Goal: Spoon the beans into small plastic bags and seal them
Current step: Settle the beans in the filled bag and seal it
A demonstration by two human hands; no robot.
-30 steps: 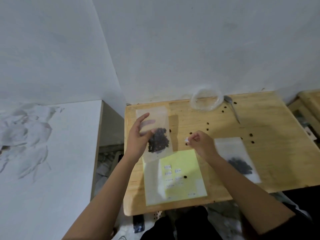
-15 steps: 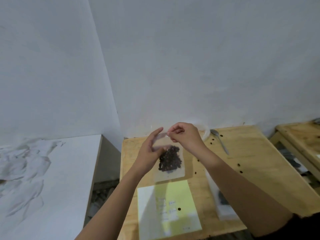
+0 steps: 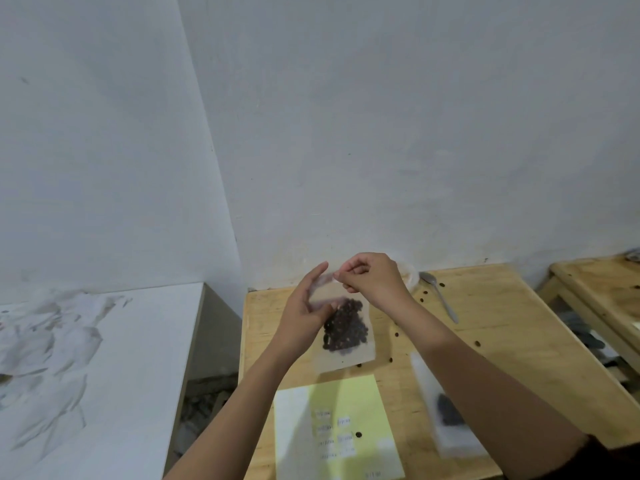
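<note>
Bean bag [image 3: 344, 329] was up over surface [image 3: 491, 327]; L hand [image 3: 306, 308] gripped its left side, R hand [image 3: 374, 282] pinched its top edge.

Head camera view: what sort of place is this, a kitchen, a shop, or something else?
Probably a plain spare room or small workroom used for hand packing: bare white walls, a wooden table set against them with a spoon and a yellow sheet on it, and a bag of beans held above it.

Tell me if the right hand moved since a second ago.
Yes. The right hand went from beside the yellow sheet away toward the wall, to the top of the bag.
</note>
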